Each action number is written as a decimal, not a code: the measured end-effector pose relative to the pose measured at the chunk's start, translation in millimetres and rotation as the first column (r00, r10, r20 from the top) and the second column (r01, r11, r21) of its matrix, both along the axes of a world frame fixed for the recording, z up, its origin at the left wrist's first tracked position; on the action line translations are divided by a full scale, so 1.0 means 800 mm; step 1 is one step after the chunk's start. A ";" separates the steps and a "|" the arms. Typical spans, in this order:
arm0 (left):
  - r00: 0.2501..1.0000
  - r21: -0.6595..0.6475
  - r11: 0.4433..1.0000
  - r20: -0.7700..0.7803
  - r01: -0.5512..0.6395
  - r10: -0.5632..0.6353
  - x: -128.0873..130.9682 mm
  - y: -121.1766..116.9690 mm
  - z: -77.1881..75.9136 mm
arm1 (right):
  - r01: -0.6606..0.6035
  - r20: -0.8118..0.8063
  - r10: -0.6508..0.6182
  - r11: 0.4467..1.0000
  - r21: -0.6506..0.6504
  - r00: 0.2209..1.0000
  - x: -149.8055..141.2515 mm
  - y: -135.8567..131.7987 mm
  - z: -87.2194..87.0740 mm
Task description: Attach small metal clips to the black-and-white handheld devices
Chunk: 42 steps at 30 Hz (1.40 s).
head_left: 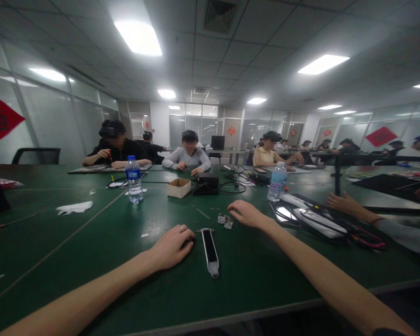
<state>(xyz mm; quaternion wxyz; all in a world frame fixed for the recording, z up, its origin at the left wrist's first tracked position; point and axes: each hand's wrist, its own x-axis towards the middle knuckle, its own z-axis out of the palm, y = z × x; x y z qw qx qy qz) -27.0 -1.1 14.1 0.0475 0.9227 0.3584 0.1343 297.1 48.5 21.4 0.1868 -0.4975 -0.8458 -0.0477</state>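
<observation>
A long narrow device [210, 251] lies on the green table [126, 261] between my forearms. It has a black face, a pale frame and a grey tapered near end. My left hand [175, 246] rests on the table just left of its far end, fingers loosely bent and thumb apart, with a ring on one finger. Nothing shows in that hand. Farther off and to the right, my right hand [247, 213] is stretched out low over the table, fingers apart and holding nothing visible. Beside its fingertips sit a few small metal parts [226, 221], too small to name exactly.
Two water bottles [134, 182] [277, 183] flank a small open box [179, 188] and a black device [206, 184] with cables. White-and-black equipment [320, 223] lies at right, near another person's hand [348, 205]. Crumpled white paper [74, 207] is at left. Several people sit opposite.
</observation>
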 end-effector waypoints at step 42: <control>1.000 0.017 1.000 0.012 0.023 -0.023 0.000 0.000 0.000 | -0.046 0.003 0.048 0.973 -0.227 0.999 -0.013 -0.004 0.000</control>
